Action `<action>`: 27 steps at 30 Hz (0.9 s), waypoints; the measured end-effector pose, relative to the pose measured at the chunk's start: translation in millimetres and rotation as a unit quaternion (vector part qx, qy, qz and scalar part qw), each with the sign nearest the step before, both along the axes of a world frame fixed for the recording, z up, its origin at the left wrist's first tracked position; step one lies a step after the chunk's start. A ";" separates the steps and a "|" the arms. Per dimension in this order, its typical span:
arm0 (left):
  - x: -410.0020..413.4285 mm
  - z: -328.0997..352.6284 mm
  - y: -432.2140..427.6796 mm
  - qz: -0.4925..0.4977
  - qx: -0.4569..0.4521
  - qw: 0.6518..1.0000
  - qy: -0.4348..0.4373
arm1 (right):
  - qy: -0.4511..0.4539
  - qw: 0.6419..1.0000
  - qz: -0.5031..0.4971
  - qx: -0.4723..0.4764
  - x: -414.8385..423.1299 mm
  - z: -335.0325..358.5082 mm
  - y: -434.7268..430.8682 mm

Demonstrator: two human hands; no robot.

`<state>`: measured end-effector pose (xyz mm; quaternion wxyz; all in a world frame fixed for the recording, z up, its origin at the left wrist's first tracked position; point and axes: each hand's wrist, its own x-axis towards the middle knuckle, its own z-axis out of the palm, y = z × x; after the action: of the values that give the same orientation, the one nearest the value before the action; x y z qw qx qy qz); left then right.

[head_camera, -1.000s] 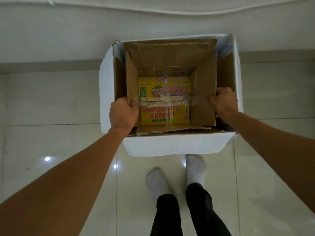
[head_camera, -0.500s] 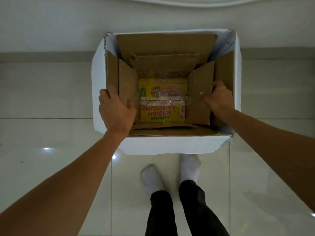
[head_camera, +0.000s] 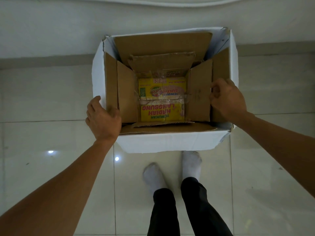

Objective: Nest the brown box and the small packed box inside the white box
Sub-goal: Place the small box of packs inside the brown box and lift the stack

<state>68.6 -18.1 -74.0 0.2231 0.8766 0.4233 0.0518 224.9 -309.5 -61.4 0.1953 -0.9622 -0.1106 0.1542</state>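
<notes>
Small yellow packed box [head_camera: 162,99], red and green print, clear wrap over it, lies flat at the bottom of the brown corrugated cardboard box [head_camera: 127,92], flaps of that box standing upright around it. Brown box sits inside the large white-sided cardboard box [head_camera: 163,142], open top, ragged at its far corners. White box stands on the pale glossy tiled floor [head_camera: 51,99], near a light wall [head_camera: 68,31] on the far side. Left hand [head_camera: 103,119] rests over the near-left rim, fingers loosely spread, gripping nothing clearly. Right hand [head_camera: 227,97] curled on the right flap edge. White-socked feet [head_camera: 172,171] just near of the box.
</notes>
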 end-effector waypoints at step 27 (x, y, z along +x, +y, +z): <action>-6.6 -25.4 4.2 0.111 -0.181 0.975 0.059 | 0.155 0.952 -0.260 0.044 -38.8 -31.4 -39.7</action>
<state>62.0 -13.9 -99.5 0.3458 0.7703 0.5331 -0.0531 186.2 -349.2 -92.8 0.2855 -0.9123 0.1680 0.2409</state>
